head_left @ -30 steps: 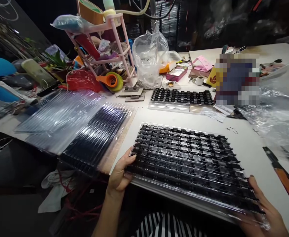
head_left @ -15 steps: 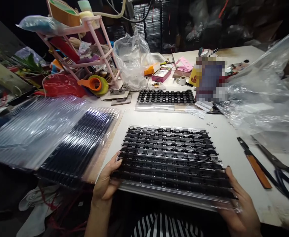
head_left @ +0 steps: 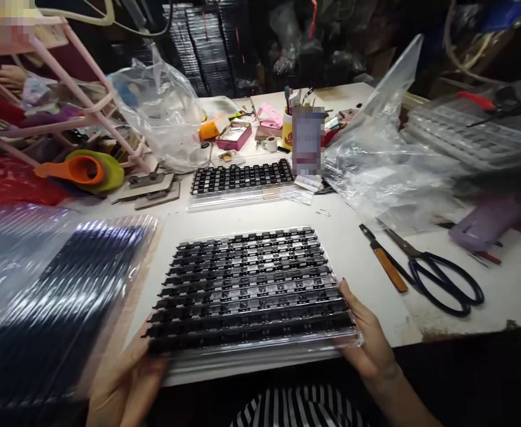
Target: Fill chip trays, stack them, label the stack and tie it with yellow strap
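Clear tray (head_left: 287,347), one: plastic, carrying close rows of black parts (head_left: 251,284); located at the near edge of the table (head_left: 344,255), between both hands. Whether its underside touches the table cannot be told.

Left hand (head_left: 129,373): blurred, closed around the tray's near left corner, fingers partly hidden.

Right hand (head_left: 369,338): curled about the near right corner, a digit along the right edge, the rest partly under the tray.

Second tray (head_left: 242,198), one: clear, black parts in its far portion; lying beyond the first, well in from the near edge.

Ribbed plastic trays (head_left: 64,302): dark contents showing through; left side of the table.

Scissors (head_left: 442,279), one pair: dark handles; toward the near right corner.

Knife (head_left: 389,270), one: orange-brown handle; just beside the scissors.

Plastic sheeting (head_left: 393,172): clear, crumpled; right side of the table.

Tape roll (head_left: 269,143), one: white; beyond the second tray.
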Motion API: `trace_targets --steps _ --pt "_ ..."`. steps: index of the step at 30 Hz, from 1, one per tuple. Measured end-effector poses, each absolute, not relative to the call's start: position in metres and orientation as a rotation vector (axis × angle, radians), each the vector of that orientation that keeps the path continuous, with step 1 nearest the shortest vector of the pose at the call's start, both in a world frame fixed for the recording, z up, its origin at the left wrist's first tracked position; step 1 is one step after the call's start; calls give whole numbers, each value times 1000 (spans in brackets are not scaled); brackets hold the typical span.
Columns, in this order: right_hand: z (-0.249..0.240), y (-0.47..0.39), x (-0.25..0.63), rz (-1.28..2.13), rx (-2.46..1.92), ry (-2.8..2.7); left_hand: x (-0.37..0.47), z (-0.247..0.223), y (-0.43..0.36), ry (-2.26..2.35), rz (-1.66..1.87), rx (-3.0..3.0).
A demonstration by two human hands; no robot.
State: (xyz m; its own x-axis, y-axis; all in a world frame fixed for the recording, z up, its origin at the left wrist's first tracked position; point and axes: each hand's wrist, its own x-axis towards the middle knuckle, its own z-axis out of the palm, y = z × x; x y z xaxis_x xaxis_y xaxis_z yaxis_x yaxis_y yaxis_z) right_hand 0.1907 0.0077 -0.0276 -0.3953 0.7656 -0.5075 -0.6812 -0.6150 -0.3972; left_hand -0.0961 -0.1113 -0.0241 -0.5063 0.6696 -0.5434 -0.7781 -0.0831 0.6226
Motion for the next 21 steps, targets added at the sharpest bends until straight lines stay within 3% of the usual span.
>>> trace_targets --steps 6,21 --pt "-34 7 194 2053 -806 -161 -93 -17 -110 1179 1641 43" --pt "-34 5 197 2017 -928 -136 -93 -42 -114 1089 1759 124"
